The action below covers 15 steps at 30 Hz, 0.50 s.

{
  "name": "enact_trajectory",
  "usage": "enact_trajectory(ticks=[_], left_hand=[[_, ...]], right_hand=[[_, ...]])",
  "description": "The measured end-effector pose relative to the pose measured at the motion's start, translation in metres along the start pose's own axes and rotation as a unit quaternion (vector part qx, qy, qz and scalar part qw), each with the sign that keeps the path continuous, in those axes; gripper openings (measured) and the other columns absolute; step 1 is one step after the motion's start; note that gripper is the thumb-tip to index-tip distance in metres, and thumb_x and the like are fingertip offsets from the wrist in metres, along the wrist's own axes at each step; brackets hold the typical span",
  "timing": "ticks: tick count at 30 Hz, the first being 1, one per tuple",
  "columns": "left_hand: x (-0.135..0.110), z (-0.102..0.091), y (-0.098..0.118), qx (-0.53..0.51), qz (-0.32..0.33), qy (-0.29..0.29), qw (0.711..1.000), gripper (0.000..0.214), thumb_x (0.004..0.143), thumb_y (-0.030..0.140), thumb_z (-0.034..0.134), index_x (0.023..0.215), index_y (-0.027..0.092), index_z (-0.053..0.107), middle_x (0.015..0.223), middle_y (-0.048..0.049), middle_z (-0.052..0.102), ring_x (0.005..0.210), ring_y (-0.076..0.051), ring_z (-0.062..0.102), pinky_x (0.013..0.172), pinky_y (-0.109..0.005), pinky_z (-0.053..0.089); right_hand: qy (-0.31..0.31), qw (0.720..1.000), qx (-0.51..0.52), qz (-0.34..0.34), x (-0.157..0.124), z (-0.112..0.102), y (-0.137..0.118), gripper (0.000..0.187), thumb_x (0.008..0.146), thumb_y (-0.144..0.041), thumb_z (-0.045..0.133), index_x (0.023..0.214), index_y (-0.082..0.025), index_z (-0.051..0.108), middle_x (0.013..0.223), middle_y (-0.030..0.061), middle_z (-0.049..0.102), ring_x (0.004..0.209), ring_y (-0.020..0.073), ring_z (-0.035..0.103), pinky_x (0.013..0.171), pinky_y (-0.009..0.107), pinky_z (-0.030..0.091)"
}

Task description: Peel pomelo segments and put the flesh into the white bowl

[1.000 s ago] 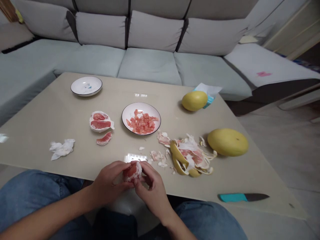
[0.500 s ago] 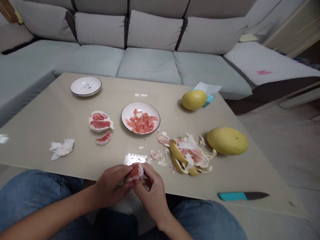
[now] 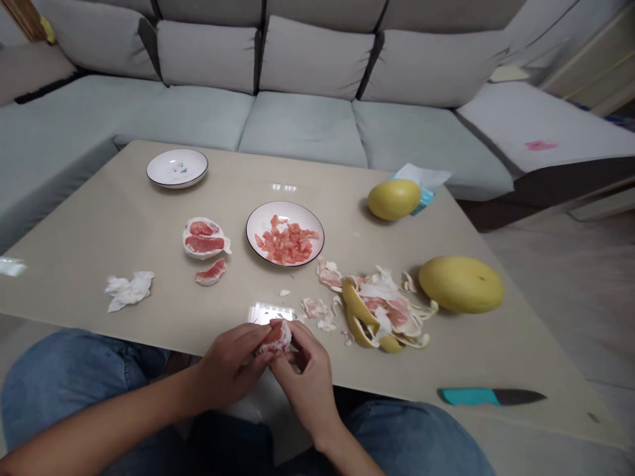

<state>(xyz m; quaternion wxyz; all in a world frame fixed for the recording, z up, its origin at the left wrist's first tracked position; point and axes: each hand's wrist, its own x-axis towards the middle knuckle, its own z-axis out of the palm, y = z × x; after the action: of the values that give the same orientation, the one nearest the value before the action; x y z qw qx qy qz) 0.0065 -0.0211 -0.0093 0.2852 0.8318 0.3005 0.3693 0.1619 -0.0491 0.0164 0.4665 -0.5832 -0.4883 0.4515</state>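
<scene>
You can read no text, label, brand, number or sign here. At your 11 o'clock, the far plate (image 3: pixel 161 168) bears a small blue-and-grey print (image 3: pixel 181 169), too tiny to decipher. At your 12 o'clock, the nearer plate (image 3: pixel 258 221) shows faint marks beside the fruit pieces (image 3: pixel 290 243), also illegible. At your 1 o'clock on the worktop (image 3: pixel 342 205), the yellow fruit (image 3: pixel 393 199) partly hides a turquoise pack (image 3: pixel 423 201); you cannot read its visible side.
</scene>
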Motion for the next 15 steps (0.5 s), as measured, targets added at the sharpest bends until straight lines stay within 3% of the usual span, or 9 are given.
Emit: enact_trajectory(ticks=[10, 15], left_hand=[[0.0006, 0.0023, 0.0007, 0.000, 0.000, 0.004, 1.000, 0.043, 0.092, 0.014, 0.048, 0.135, 0.019, 0.047, 0.116, -0.0134, 0.069, 0.106, -0.022, 0.065, 0.091, -0.036, 0.055], [0.0020, -0.0016, 0.0012, -0.004, -0.039, 0.005, 0.999, 0.042, 0.092, 0.015, 0.048, 0.135, 0.020, 0.049, 0.121, -0.0125, 0.067, 0.108, -0.021, 0.064, 0.093, -0.035, 0.054]], right_hand=[[-0.025, 0.998, 0.046, 0.030, 0.0021, -0.0014, 0.0058, 0.026, 0.072, -0.016, 0.060, 0.096, -0.019, 0.069, 0.087, 0.0042, 0.063, 0.074, 0.0177, 0.060, 0.054, 0.021, 0.049], [-0.075, 0.992, 0.093, 0.042, 0.0027, -0.0070, 0.0057, 0.029, 0.081, -0.032, 0.065, 0.108, -0.020, 0.066, 0.097, 0.0072, 0.066, 0.087, 0.0221, 0.063, 0.067, 0.027, 0.056]])
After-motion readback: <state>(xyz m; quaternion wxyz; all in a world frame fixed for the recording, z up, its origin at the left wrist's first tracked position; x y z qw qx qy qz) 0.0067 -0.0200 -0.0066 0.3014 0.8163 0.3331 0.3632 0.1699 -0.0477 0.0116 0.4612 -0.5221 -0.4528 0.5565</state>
